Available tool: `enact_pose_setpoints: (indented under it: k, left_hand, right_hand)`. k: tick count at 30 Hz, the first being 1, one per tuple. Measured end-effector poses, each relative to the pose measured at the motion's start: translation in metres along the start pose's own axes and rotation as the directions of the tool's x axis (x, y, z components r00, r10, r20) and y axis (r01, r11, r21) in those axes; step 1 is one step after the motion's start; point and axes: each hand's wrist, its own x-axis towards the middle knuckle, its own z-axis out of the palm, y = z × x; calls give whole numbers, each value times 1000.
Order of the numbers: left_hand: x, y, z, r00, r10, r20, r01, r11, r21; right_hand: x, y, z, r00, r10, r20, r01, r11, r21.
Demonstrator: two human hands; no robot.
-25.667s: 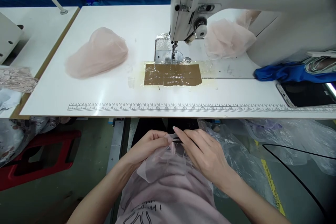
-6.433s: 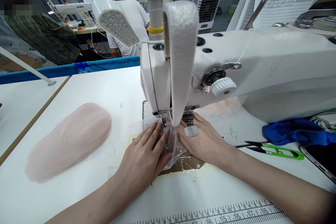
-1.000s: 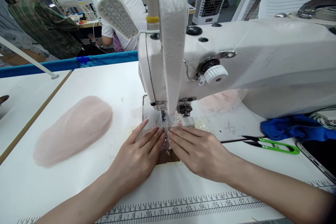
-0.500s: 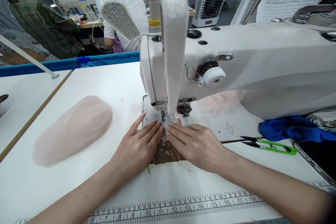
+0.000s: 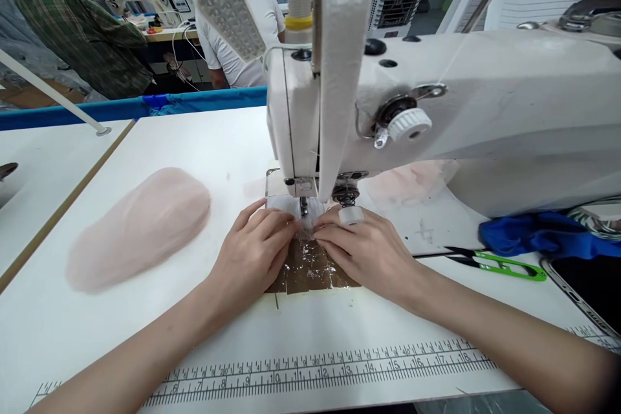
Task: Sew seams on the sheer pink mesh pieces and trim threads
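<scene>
A small piece of sheer white fabric (image 5: 305, 228) lies under the presser foot (image 5: 304, 207) of a white sewing machine (image 5: 417, 103). My left hand (image 5: 256, 244) is on its left side, with fingers bent together and tips gripping its edge. On the other side, my right hand (image 5: 366, 252) pinches the fabric close to the foot, partly behind the machine's white knob. Both hands rest low on the machine bed. Shiny brown tape (image 5: 310, 268) covers the bed between my wrists.
Left on the white table (image 5: 218, 330) lies a pale pink sheer pad (image 5: 140, 226). More pink fabric (image 5: 407, 182) sits behind the needle area. Green thread snips (image 5: 509, 266), a blue cloth (image 5: 543, 233) and a phone (image 5: 587, 291) are at right. Two people sit beyond the blue edge.
My fingers have gone from lying flatter to bent, with the fingertips drawn slightly apart around the fabric. More brown tape shows between my hands. The camera view has shifted slightly.
</scene>
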Motion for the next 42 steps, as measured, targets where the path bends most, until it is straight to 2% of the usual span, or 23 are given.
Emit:
enact_pose_setpoints:
  k: [4,11,23,29,42]
  left_hand:
    - [-5,10,-2,992,122,-23,-119,989,89]
    - [-8,18,-3,991,136,-11,-132,976,174]
    - [-7,15,0,991,130,-31,-122,977,175]
    - [-5,11,0,992,125,12,-125,975,185]
    - [-1,2,6,997,73,14,-75,984,159]
  right_hand:
    - [-1,-6,-2,991,-134,-20,132,988,-75]
    - [-5,-7,1,984,-176,9,175,975,-140]
    - [-3,-8,1,990,-144,-8,140,975,-172]
    - [-2,-4,3,989,-149,13,149,972,-182]
    - [3,3,7,986,-160,36,164,953,-256]
